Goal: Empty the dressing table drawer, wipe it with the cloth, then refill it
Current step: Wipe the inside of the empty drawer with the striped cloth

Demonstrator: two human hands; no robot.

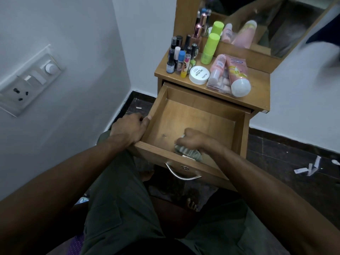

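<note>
Right hand (191,139) gripping cloth (187,152), left hand (128,128) holding drawer (193,115)

Drawer (193,115) light brown wood; cloth (187,152) grey-white striped; bottle (210,48) lime green; tube (237,74) pink; jar (199,74) white.

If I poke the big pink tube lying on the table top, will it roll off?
Probably it would roll a bit: the pink tube is round and lies on its side, with its white cap near the table top's front edge. It leans on a clear packet, which may stop it rolling leftward. It looks like soft plastic, so likely squashy, not breakable.
</note>
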